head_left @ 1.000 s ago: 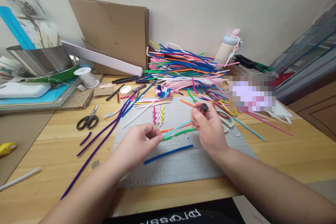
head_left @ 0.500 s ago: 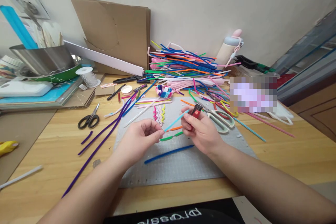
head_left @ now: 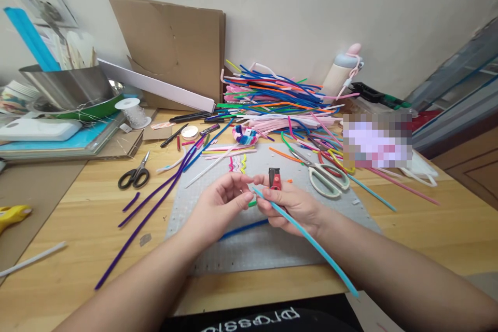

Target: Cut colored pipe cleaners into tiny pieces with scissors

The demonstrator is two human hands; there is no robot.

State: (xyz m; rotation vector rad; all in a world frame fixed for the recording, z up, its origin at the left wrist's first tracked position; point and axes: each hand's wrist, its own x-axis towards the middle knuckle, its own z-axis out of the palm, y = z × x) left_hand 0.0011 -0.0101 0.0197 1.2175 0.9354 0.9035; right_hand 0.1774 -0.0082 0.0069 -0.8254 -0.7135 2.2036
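- Since the earlier frames both hands have drawn together over the mat [head_left: 272, 249], and the light-blue stem [head_left: 307, 238] has swung round: it now runs from the fingertips back toward the person, over the right wrist.
- Left hand [head_left: 221, 207] pinches the stem's far end between thumb and forefinger; the other fingers are curled.
- Right hand [head_left: 290, 207] is closed round a red lighter [head_left: 274, 179], whose black top stands up above the knuckles, and its fingertips also nip the stem just beside the left hand's pinch.
- Under the hands lie a dark-blue stem [head_left: 243, 228] and a green one [head_left: 252, 203], mostly hidden.
- Risk, as a judgement: with one hand gripping both lighter and stem, the lighter could slip, or a flame lit so near the fingertips could scorch them or the fuzzy stem; the long free tail could also catch on the sleeve-side arm.
- Beyond the hands, on the mat: white-handled scissors [head_left: 327, 174] and a few short wavy pieces [head_left: 237, 163], about four.
- Left of the mat: black scissors [head_left: 134, 176], so two pairs in all, and two long purple stems [head_left: 155, 194] lying close together.
- Farther back: one small woven bowl [head_left: 245, 135], then a big heap of stems [head_left: 272, 96], too many to count.
- Against the wall: cardboard [head_left: 171, 41] and one bottle [head_left: 344, 70].
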